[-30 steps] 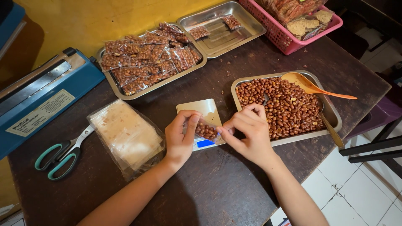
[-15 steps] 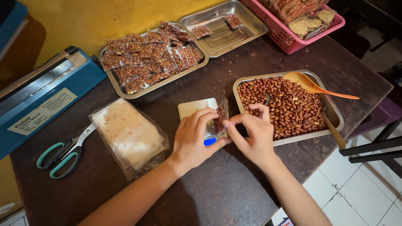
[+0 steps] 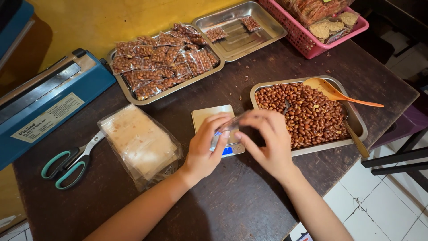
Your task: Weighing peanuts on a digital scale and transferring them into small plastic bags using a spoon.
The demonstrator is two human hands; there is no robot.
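Note:
My left hand (image 3: 206, 146) and my right hand (image 3: 266, 139) together hold a small clear plastic bag (image 3: 231, 126) just above a small digital scale (image 3: 212, 117) with a blue-lit display. The bag is blurred and its contents are mostly hidden by my fingers. Right of my hands, a steel tray (image 3: 356, 120) is filled with roasted peanuts (image 3: 307, 117); an orange plastic spoon (image 3: 334, 93) and a metal spoon (image 3: 354, 136) rest in it.
A pack of empty clear bags (image 3: 139, 143) and teal-handled scissors (image 3: 71, 161) lie at left. A blue heat sealer (image 3: 44, 107) is far left. Behind stand a tray of filled peanut packets (image 3: 160, 58), another steel tray (image 3: 243, 38) and a pink basket (image 3: 312, 42).
My hands lifted the small bag off the scale and turned it between the fingers; my right hand moved over it. The camera view shifted slightly.

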